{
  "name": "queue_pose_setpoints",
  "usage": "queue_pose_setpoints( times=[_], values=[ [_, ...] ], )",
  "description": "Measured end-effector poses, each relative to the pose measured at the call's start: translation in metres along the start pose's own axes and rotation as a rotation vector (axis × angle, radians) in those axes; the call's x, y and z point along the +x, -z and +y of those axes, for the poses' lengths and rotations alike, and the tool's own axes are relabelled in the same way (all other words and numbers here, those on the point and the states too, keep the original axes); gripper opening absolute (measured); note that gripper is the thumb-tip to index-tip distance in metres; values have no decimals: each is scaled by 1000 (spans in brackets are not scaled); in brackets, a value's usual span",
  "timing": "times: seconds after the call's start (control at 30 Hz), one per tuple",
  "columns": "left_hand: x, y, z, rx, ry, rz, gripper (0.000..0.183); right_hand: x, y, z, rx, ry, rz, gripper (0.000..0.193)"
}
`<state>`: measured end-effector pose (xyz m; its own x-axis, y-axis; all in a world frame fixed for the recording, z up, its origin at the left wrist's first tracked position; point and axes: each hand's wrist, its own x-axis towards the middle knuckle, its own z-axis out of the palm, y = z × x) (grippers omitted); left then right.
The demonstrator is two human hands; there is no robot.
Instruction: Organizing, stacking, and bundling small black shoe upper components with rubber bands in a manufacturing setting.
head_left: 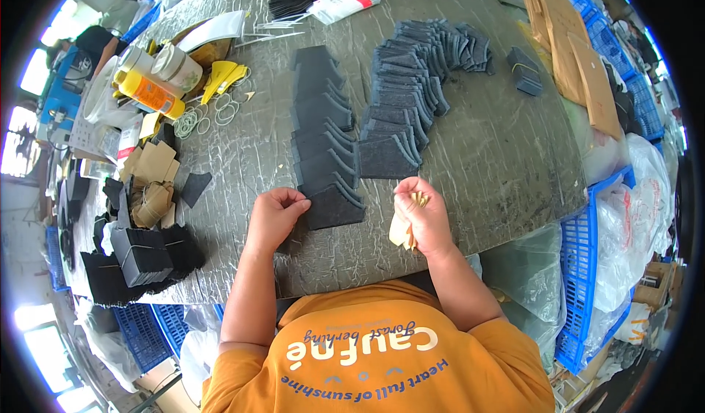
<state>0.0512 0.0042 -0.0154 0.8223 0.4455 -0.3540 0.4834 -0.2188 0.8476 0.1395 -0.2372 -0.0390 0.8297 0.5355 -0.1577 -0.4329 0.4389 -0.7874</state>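
Observation:
Two overlapping rows of dark grey, curved-edge cut pieces run away from me on the table. The left row (323, 149) is fanned toward me. The right row (400, 112) is denser and bends right at its far end. My left hand (275, 218) is closed in a pinch at the left edge of the nearest piece (336, 213); what lies between thumb and fingers is hidden. My right hand (427, 218) is closed around a bunch of small tan strips (400, 231), just below the right row's near end. Its fingertips are close to that row's front piece (385, 160).
At left stand a yellow bottle (150, 93), jars (176, 68), rubber bands (194, 119) and banded black stacks (143, 255). A banded grey bundle (524, 71) and brown cardboard (591, 82) lie right. Blue crates (580, 266) with plastic bags flank the table (507, 163).

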Motion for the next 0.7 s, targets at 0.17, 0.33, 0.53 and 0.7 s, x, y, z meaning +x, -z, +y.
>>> queue_pose_setpoints(
  times=[0.17, 0.33, 0.53, 0.7],
  values=[
    [0, 0, 0, 7, 2, 1, 7, -4, -20, 1, -986, 498, -304, 14],
    [-1, -3, 6, 74, -3, 46, 11, -22, -31, 12, -1535, 497, -354, 24],
    [-1, -9, 7, 304, -100, 138, 12, -20, -33, 15, -1556, 486, -366, 23],
    [-5, -8, 3, 52, -367, 89, 9, 2, -39, 6, -1271, 464, -169, 24]
  ],
)
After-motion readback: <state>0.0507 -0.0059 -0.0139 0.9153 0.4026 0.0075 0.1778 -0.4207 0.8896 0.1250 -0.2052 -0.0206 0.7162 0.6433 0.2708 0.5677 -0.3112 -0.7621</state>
